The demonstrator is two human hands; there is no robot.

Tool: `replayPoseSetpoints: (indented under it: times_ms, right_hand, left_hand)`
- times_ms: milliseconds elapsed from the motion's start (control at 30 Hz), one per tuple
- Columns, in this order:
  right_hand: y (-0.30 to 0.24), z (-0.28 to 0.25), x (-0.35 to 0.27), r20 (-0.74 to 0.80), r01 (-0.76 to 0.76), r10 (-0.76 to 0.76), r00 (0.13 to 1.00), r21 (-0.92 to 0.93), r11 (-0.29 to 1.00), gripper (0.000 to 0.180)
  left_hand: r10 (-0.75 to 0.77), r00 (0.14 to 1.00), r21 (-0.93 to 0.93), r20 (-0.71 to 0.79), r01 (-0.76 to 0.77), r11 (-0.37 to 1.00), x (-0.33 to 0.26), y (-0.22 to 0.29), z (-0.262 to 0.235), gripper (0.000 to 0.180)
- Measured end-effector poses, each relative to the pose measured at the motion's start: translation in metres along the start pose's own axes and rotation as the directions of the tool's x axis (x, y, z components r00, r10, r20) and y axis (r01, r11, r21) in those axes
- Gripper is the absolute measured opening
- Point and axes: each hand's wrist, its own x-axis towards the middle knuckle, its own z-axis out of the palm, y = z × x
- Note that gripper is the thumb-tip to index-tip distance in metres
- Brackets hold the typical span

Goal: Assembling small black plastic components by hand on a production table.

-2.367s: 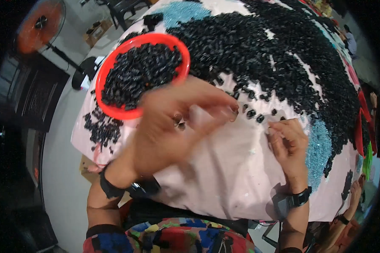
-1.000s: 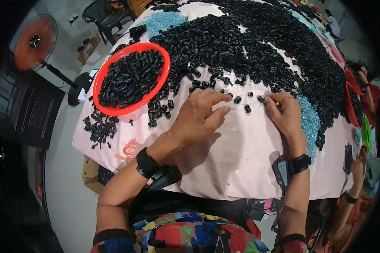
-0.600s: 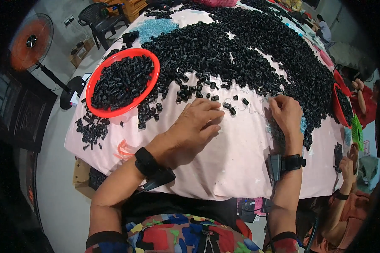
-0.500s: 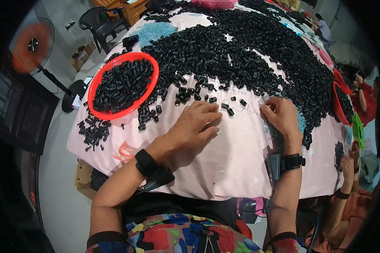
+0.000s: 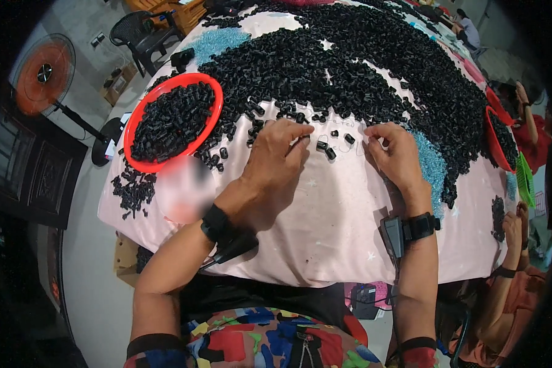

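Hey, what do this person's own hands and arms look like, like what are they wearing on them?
The left hand and right hand are gloveless. Each wrist has a black band with a dark, boxy device; a thin dark cable runs along the right forearm. The short, multicoloured sleeves have dark cuffs.

The plastic pieces before me are black, against a pale pink tablecloth patterned with small whitish stars. The round basin on my left is bright red, its contents black as well. The heap of tiny bits on my right is light blue. Both my wristbands, left and right, are plain black, while my shirt is a patchwork of red, blue, green, yellow and brown. Farther off I see an orange-and-black fan, a black armchair and a bright green basket.
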Motion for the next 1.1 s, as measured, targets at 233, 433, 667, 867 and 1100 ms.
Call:
replayPoseSetpoints:
  times_ms: [233, 433, 667, 867, 1100]
  right_hand:
    - [-0.011, 0.005, -0.003, 0.030, -0.047, 0.043, 0.999, 0.134, 0.990, 0.020]
    - [-0.026, 0.003, -0.002, 0.085, -0.066, 0.042, 0.995, 0.308, 0.949, 0.018]
    - [-0.040, 0.013, -0.006, 0.126, -0.092, 0.028, 0.992, 0.531, 0.843, 0.018]
    - [-0.048, 0.012, -0.007, 0.139, -0.061, -0.012, 0.990, 0.505, 0.861, 0.016]
    - [-0.055, 0.017, -0.010, 0.198, -0.234, 0.131, 0.971, 0.705, 0.670, 0.015]
  left_hand:
    - [-0.085, 0.986, 0.025, 0.147, 0.083, 0.996, 0.013, 0.006, 0.014, 0.022]
    - [-0.016, 0.992, 0.022, 0.125, 0.013, 1.000, 0.016, 0.003, 0.021, 0.021]
    - [-0.186, 0.961, -0.410, 0.206, 0.257, 0.875, 0.014, 0.012, 0.004, 0.020]
    - [-0.376, 0.849, -0.686, 0.372, 0.524, 0.505, 0.003, 0.008, 0.009, 0.023]
    - [-0.356, 0.823, -0.800, 0.442, 0.542, 0.259, -0.002, 0.003, 0.013, 0.023]
